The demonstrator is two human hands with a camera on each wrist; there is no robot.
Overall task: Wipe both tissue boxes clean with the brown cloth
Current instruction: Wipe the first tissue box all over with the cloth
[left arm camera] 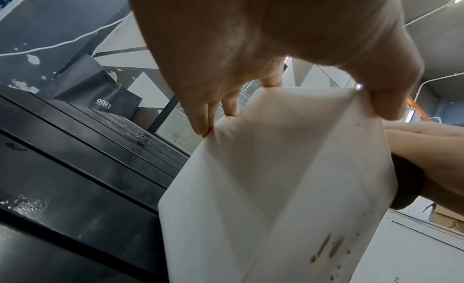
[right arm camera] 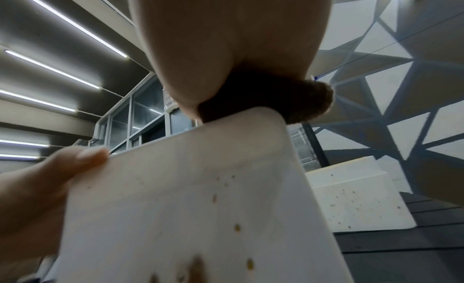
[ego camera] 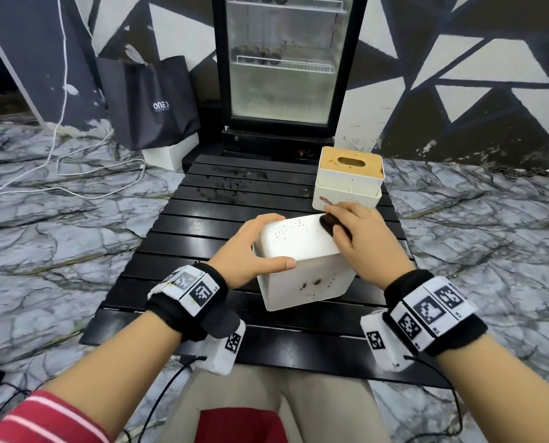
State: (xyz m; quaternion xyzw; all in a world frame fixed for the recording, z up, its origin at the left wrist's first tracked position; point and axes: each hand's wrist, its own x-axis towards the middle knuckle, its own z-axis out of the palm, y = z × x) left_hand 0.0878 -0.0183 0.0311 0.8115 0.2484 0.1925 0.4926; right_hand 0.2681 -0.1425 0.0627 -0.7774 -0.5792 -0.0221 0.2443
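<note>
A white tissue box lies turned over in the middle of the black slatted table, speckled with brown spots on its top face and near side. My left hand grips its left end, thumb along the near top edge. My right hand presses the bunched brown cloth on the box's far right top corner. A second white tissue box with a wooden slotted lid stands upright behind, spotted and streaked with brown.
A glass-door fridge stands behind the table. A black shopping bag and a white block sit at the back left. White cables trail over the marble floor. Dark smears mark the far slats.
</note>
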